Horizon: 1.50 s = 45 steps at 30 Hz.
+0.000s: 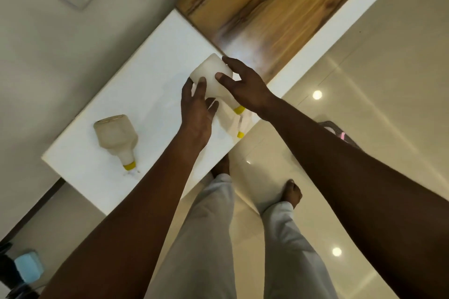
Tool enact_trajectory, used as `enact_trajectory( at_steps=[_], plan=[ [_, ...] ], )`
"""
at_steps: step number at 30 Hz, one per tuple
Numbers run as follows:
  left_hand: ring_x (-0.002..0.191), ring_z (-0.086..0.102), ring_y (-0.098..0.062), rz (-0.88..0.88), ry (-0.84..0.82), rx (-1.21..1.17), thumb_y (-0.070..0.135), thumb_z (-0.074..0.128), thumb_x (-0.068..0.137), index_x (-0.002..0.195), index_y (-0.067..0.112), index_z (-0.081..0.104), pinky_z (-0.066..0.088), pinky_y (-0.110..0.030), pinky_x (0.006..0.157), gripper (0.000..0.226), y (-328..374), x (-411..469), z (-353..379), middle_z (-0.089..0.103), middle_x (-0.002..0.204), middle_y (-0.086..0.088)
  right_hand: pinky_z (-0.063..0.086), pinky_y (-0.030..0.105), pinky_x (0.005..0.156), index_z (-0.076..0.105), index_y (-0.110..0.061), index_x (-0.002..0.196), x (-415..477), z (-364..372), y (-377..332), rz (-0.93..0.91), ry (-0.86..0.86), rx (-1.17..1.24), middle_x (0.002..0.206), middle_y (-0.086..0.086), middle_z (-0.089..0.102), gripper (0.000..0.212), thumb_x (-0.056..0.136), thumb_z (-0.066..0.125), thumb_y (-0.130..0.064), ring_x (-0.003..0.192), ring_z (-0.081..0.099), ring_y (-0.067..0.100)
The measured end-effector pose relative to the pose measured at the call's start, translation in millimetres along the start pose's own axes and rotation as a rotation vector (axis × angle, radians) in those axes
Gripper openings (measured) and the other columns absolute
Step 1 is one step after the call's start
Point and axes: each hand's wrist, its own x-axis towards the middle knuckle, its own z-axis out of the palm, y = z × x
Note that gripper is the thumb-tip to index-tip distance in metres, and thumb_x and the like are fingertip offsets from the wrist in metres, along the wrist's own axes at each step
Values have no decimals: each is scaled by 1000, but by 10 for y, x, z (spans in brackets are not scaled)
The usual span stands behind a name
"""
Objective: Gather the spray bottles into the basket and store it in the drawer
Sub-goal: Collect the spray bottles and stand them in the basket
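A white spray bottle (211,73) with a yellow collar lies on the white counter (145,75), its nozzle pointing toward me. My right hand (243,82) grips its body from the right with thumb and fingers. On the bottle's left side rests my left hand (196,111), fingers against it. A second, beige spray bottle (116,137) with a yellow collar lies on its side further left on the counter, untouched. Below the held bottle a further yellow nozzle tip (240,134) shows at the counter's edge. No drawer is in view.
A wooden panel (267,7) adjoins the counter at the back. Glossy cream floor tiles (364,80) lie to the right, with my legs and bare feet below. A dark basket-like object (340,132) peeks out behind my right forearm. A blue object (28,266) sits bottom left.
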Motion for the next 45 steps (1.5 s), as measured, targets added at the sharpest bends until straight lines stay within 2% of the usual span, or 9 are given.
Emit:
enact_trajectory(
  at_steps=[8,11,18,23,28,35,39,42,45],
  plan=[
    [125,69,-35,53,-106,91,32,68,102,147,16,57,58,-57,103,49,-515,-817,657,66,142,-15,60,51,102,50,-29,155,-1099,-865,440,59,107,311,146,-4,63,60,100,67,-47,128,67,23],
    [123,70,-36,16,-156,131,32,69,100,144,16,59,59,-57,101,48,-883,-1156,1019,68,138,-16,66,48,91,51,-32,154,-1592,-1259,741,109,183,388,141,-2,64,61,98,69,-49,123,70,22],
    [121,72,-36,-97,-307,258,26,67,101,139,15,65,61,-53,98,40,-1807,-1851,1736,71,135,-16,66,41,89,52,-31,154,-2587,-2055,1570,196,348,521,138,6,67,60,99,69,-48,118,73,23],
    [108,76,-31,-190,-352,433,23,64,102,137,18,68,66,-42,85,35,-2657,-2256,2155,74,118,-10,65,27,68,55,-30,153,-3272,-2496,2401,316,446,681,138,3,67,54,102,65,-46,101,78,21],
    [107,77,-31,-252,-371,555,24,69,99,134,11,69,64,-46,93,37,-3578,-2438,2380,74,126,-18,67,46,88,61,-28,146,-3772,-2671,3289,468,420,822,132,7,72,48,103,62,-50,103,79,30],
    [116,73,-35,-364,-302,626,24,72,99,141,8,62,60,-50,101,46,-4723,-2438,2455,71,133,-19,67,40,77,69,-24,133,-4017,-2632,4371,634,399,933,121,4,78,55,88,81,-52,98,81,29],
    [89,79,-19,-413,-240,641,29,62,105,133,18,64,67,-35,75,30,-5222,-2250,2454,73,121,-11,67,43,80,68,-16,131,-3853,-2559,4939,729,393,1011,123,7,75,57,89,80,-52,100,79,34],
    [117,70,-30,-448,-206,661,22,59,105,146,21,58,58,-48,103,41,-5641,-1988,2432,65,141,-14,65,38,72,68,-13,132,-3644,-2536,5376,768,388,1038,126,11,73,59,88,81,-51,102,78,36],
    [133,60,-37,-459,-194,684,17,57,106,153,23,51,50,-55,114,48,-6048,-1695,2404,57,150,-14,63,35,66,67,-13,132,-3392,-2529,5776,794,382,1035,126,14,73,57,89,81,-47,95,78,35]
  ],
)
